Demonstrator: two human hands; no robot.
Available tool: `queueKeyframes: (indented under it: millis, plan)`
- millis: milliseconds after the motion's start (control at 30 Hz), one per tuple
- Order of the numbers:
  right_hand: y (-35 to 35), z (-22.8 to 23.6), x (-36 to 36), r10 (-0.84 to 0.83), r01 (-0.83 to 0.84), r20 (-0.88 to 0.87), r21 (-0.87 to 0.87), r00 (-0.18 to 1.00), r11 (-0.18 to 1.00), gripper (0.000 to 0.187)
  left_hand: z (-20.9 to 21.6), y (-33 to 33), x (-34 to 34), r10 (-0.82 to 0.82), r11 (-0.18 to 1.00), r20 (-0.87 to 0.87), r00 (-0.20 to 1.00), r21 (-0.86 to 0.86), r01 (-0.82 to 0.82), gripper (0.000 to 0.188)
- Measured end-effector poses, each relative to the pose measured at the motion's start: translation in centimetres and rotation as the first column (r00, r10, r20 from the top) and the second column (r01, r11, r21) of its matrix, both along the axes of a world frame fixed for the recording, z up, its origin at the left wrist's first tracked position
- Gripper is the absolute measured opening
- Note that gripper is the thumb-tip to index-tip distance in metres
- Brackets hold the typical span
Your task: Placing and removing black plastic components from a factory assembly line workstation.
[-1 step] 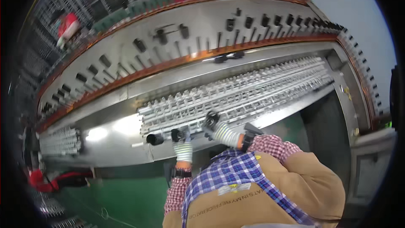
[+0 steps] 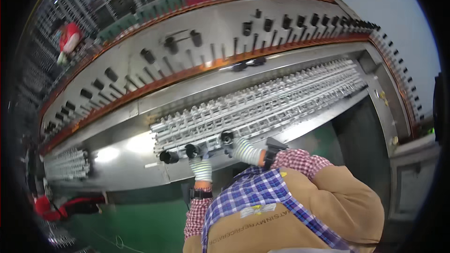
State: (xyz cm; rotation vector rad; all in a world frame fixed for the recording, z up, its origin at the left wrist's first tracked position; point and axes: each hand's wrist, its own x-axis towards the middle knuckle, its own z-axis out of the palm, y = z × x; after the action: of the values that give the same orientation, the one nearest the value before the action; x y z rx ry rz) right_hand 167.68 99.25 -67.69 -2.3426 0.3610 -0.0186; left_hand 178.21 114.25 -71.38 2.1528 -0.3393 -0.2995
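Both hands wear striped, light-coloured gloves with dark bands at the wrists. My left hand (image 2: 200,167) is closed on a black cup-shaped part (image 2: 191,150) at the near edge of a pile of silvery metal racks (image 2: 253,107). To its right, my right hand (image 2: 239,149) grips a second black cup-shaped piece (image 2: 227,137), its open end showing, over the front of the racks. The fingers of both hands are partly hidden. Just left of my left hand, a black cylinder (image 2: 168,157) lies by the racks' near left corner.
The racks lie on a long metal bench (image 2: 117,171). Beyond it runs an orange-edged rail (image 2: 187,73) with a row of black cylinders and pegs. Another rack stack (image 2: 67,165) is at the left end. People in red work at lower left (image 2: 49,206) and far left (image 2: 70,37).
My right hand and its black piece have moved slightly left and down, nearer the left hand. The whole view has shifted a little. Both hands keep their hold.
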Motion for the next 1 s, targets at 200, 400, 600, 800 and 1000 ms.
queueKeyframes:
  millis: [200, 400, 600, 800, 1000]
  plan:
    - [-1.1, 2.5, -0.5, 0.162, -0.121, -0.155, 0.245, 0.974, 0.962, 0.039, -1.0, -1.3, -0.7, 0.077, 0.982, 0.034, 0.996, 0.171, -0.081, 0.056]
    - [-20.8, 3.7, -2.5, -0.035, -0.041, 0.191, 0.380, 0.981, 0.924, 0.032, -2.4, -3.5, -1.0, 0.052, 0.996, 0.031, 0.998, -0.071, -0.050, 0.034]
    - [-41.5, 0.7, 2.1, -0.811, 0.748, 0.274, 0.317, 0.516, 0.583, 0.058, -5.9, -2.7, -1.5, 0.139, 0.882, 0.031, 0.990, 0.451, -0.138, 0.038]
    - [-44.6, 4.9, 4.6, -0.638, 0.619, 0.161, 0.154, 0.753, 0.770, 0.045, -9.2, -2.6, -0.1, 0.232, 0.548, 0.140, 0.963, 0.799, -0.248, 0.043]
    - [-55.2, -0.5, -9.4, -0.967, 0.618, 0.252, 0.756, 0.030, 0.216, 0.050, -7.6, -3.6, 0.1, 0.316, 0.947, -0.192, 0.929, 0.003, -0.321, 0.036]
